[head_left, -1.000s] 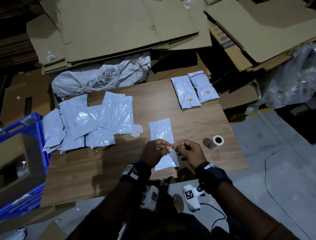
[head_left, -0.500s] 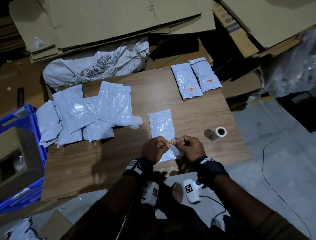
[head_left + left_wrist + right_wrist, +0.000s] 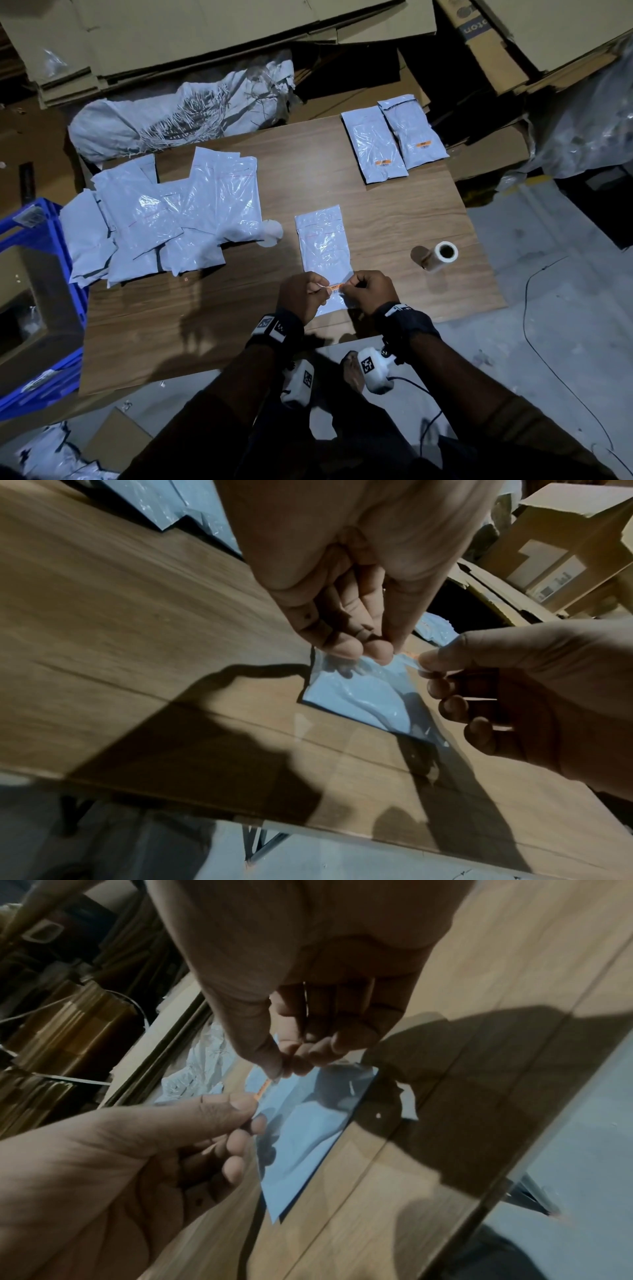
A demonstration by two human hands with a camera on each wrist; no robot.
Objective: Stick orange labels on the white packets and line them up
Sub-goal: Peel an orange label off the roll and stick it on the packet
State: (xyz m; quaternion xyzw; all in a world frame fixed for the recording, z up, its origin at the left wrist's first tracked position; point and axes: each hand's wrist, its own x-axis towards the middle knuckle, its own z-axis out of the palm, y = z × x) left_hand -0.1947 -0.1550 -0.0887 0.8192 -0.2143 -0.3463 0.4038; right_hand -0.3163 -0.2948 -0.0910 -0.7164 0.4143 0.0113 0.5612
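Note:
A small orange label point(image 3: 335, 287) is stretched between my two hands just above the near end of a white packet point(image 3: 323, 246) lying on the wooden table point(image 3: 212, 315). My left hand point(image 3: 303, 294) pinches the label's left end and my right hand point(image 3: 371, 291) pinches its right end. In the right wrist view the orange label point(image 3: 263, 1090) shows between the thumbs above the packet point(image 3: 308, 1131). Two labelled packets point(image 3: 394, 140) lie side by side at the table's far right. A loose pile of unlabelled packets point(image 3: 164, 219) covers the left side.
A label roll point(image 3: 440, 255) lies on the table right of my hands. A blue crate point(image 3: 44, 308) stands left of the table. A grey sack point(image 3: 178, 109) and flattened cardboard point(image 3: 239, 31) lie behind. A black cable point(image 3: 548, 325) runs over the floor on the right.
Both hands have stayed over the packet's near end with the label between them; the label now looks pulled out a little longer. The head camera has shifted slightly.

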